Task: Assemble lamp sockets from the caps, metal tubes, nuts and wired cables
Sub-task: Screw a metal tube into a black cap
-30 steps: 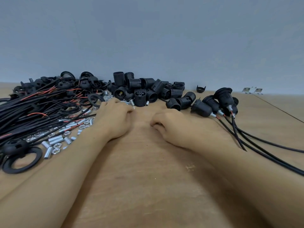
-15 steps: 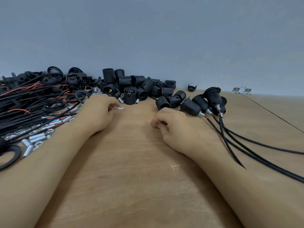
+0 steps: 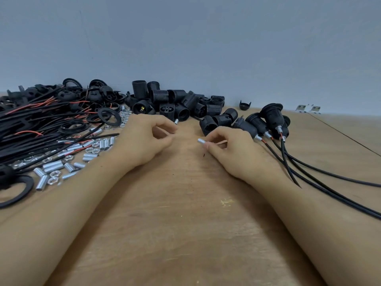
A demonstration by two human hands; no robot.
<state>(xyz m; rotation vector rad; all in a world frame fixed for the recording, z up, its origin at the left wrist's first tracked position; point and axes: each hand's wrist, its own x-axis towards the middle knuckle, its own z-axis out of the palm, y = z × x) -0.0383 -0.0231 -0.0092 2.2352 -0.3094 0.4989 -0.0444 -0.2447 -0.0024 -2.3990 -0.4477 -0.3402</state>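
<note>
While the right hand (image 3: 231, 149) is pinching a short metal tube (image 3: 201, 141) between thumb and fingertips, the tube's silver end is poking out toward the left, just above the wooden surface (image 3: 185, 223). Across a small gap, the left hand (image 3: 144, 139) is sitting with its thumb and forefinger curled toward each other; whether anything small is being held between them cannot be told. Both forearms are lying along the surface.

Just beyond the hands, a heap of black threaded socket bodies (image 3: 175, 104) is lying jumbled near the grey wall (image 3: 206, 38), some upright and some on their sides. To the right of the right hand, a few assembled sockets (image 3: 268, 118) are lying together, each with a metal tube at its neck and a black cable (image 3: 329, 176) trailing off toward the right edge. One black cap (image 3: 245, 105) is sitting alone behind them.

On the left, a thick bundle of black wired cables (image 3: 31, 129) with red inner wires is spreading across the surface, with black rings (image 3: 109, 116) and more caps mixed in behind it. Nearer the left forearm, loose metal tubes (image 3: 53, 167) and hex nuts (image 3: 54, 174) are lying scattered. Two small metal brackets (image 3: 308, 108) are resting far back on the right.
</note>
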